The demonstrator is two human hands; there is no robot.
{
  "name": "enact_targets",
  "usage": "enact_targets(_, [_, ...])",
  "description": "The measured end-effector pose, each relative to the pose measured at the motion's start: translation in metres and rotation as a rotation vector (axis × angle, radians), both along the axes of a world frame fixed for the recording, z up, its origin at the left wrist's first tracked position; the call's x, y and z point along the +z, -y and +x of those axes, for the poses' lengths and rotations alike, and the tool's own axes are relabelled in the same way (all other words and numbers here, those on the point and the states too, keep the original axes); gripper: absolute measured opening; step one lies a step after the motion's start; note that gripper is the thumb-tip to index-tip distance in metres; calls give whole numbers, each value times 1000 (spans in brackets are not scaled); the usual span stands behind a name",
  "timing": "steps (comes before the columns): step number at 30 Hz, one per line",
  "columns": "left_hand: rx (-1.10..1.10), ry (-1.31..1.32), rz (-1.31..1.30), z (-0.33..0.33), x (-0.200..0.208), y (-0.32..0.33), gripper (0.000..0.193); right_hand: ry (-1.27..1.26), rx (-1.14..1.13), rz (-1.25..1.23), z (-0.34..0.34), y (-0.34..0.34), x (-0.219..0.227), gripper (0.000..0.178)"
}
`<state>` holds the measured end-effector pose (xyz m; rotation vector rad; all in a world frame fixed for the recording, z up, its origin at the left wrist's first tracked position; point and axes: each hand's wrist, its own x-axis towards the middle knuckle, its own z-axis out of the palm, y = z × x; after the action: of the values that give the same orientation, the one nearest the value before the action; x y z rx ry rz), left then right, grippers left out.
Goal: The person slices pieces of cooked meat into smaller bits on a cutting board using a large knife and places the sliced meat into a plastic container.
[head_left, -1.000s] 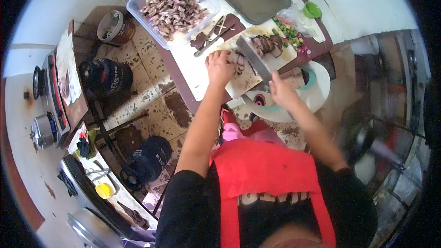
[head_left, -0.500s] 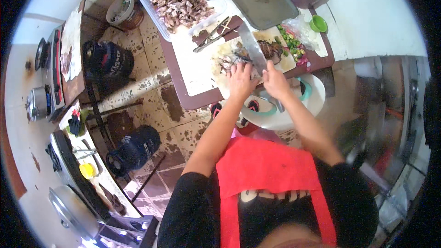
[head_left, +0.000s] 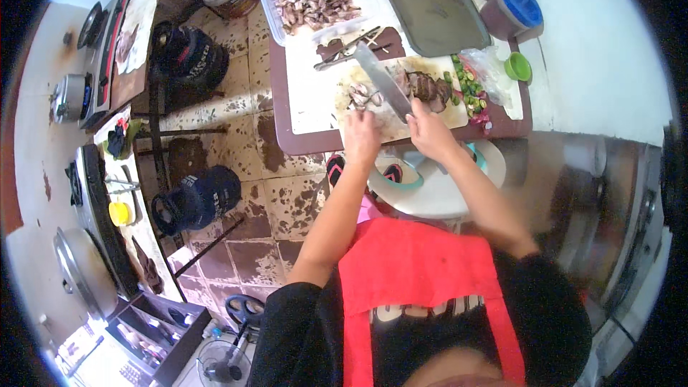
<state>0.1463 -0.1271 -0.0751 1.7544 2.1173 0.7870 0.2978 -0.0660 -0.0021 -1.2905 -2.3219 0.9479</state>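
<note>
A broad-bladed steel knife is gripped by its handle, its blade slanted toward the far left over a stained, pale cutting board. A dark-crusted chunk of meat is set just right of the blade, while small, pale-and-dark cut pieces are scattered loosely on the left.

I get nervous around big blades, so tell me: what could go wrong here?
The right hand holds a large knife, and the left hand is close by, so a slip could cut it. The cutting board lies near the edge of the table, so the pale cut pieces might get knocked off.
</note>
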Motion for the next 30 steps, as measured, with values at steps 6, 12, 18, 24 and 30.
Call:
enact_targets(6, [277, 200, 39, -29, 6, 30, 35, 267, 275, -93, -31, -13, -3, 23])
enact_targets(12, [121, 145, 90, -10, -15, 9, 38, 347, 121, -101, -24, -30, -20, 24])
enact_targets(18, [132, 285, 72, -36, -1, -8, 26, 235, -16, -48, -8, -7, -13, 25])
enact_targets(24, [114, 140, -13, -41, 6, 8, 24, 228, -57, -55, -45, 29, -29, 26])
enact_targets(30, [105, 27, -73, -32, 8, 6, 20, 370, -12, -103, -49, 19, -9, 26])
